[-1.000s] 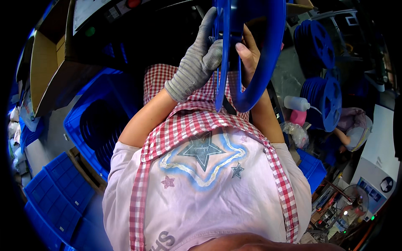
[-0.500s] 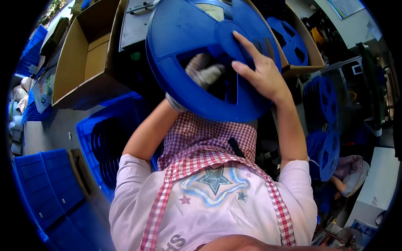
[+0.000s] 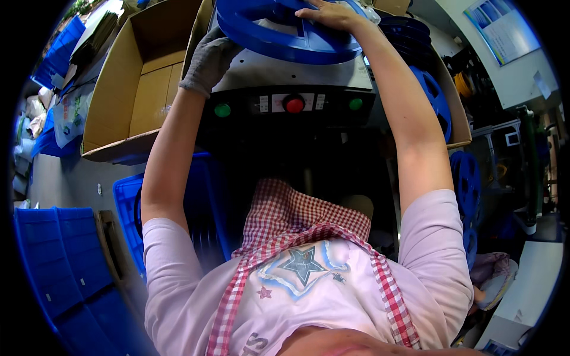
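Atop the grey machine [image 3: 297, 71], the blue reel [image 3: 285, 29] now lies flat instead of upright as before, gloved left hand [image 3: 211, 56] gripping its rim, bare right hand [image 3: 326, 12] spread open on top.

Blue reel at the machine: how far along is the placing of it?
Done: the large blue reel lies nearly flat over the grey machine top. In hand: the gloved left hand grips its near rim and the bare right hand presses on top. Left: both hands have yet to let go; whether the reel is fully seated cannot be seen.
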`<action>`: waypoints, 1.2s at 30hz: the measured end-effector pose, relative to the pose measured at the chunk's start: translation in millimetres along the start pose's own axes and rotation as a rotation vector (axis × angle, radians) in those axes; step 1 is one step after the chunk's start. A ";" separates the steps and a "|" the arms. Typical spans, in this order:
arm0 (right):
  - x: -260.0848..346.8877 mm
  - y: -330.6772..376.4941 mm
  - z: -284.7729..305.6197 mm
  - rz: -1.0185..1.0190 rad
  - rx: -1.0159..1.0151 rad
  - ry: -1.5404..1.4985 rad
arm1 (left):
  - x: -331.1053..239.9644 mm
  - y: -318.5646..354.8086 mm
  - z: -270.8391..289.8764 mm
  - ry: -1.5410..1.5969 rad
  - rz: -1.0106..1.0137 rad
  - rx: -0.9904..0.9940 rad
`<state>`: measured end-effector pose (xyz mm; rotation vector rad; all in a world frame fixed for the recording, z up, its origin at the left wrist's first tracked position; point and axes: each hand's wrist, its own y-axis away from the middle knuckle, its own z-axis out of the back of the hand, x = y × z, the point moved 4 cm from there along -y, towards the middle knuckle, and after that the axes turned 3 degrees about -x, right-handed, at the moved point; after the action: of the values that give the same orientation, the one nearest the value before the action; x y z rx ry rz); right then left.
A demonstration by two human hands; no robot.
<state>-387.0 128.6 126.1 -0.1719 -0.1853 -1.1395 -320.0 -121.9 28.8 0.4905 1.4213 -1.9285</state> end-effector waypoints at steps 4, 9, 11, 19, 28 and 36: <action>7.9 -12.7 -7.8 0.011 0.000 -0.059 | 8.5 9.6 -1.4 0.818 0.330 -0.003; 14.9 -7.6 -3.6 -0.004 0.058 -0.015 | -9.8 20.8 -0.4 1.141 0.624 0.083; 10.0 0.0 5.6 0.040 -0.096 0.042 | -25.8 26.0 7.3 0.773 0.646 0.005; -66.1 171.6 -28.6 0.153 -0.702 0.026 | -69.0 97.2 29.9 -0.864 0.201 0.020; -100.5 187.0 -90.3 -0.031 -0.584 0.034 | -63.4 96.8 10.1 -0.892 0.272 0.059; -289.7 220.8 -43.1 -0.363 -0.713 0.173 | -128.2 133.1 -7.3 -0.551 0.276 -0.078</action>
<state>-300.7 464.8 7.5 -0.6886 0.3680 -1.5397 -136.7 -99.4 19.3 0.0928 1.0064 -1.6119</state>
